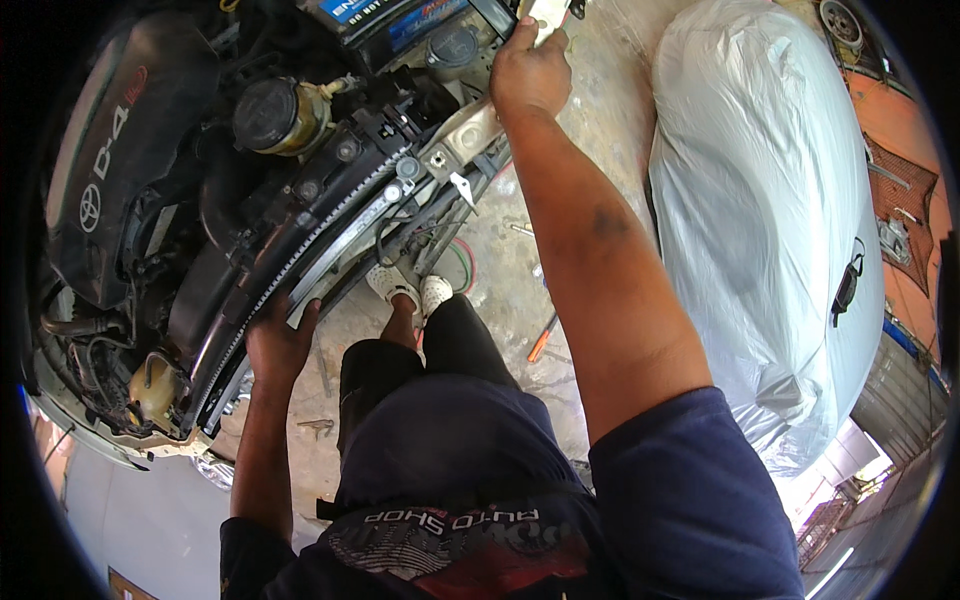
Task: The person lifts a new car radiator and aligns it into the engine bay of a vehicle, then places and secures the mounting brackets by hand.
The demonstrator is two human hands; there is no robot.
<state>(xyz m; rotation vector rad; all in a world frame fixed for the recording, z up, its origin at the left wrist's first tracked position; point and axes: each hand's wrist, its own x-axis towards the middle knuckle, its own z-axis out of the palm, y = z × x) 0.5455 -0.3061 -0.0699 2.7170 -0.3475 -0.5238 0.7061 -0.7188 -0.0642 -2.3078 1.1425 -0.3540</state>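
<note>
Ahead of me to the left is a car's open engine bay, with a long black radiator (pixel 274 268) slanting across its front. My left hand (pixel 282 345) is closed round the radiator's near edge, thumb towards me, most fingers hidden behind it. A silver strip (pixel 345 228) runs along the radiator's outer side. At the top, my right arm reaches far forward. My right hand (pixel 532 78) grips a pale metal front body panel (pixel 546 14) near the battery (pixel 395 22), its fingers partly out of sight. A metal bracket (pixel 466 138) lies between the two hands.
A black engine cover (pixel 125 150) and a round-capped reservoir (pixel 285 117) sit in the bay. To the right stands something large under a silver cover (pixel 765 240). An orange-handled tool (pixel 542 338) and a small metal tool (pixel 316 426) lie on the concrete floor.
</note>
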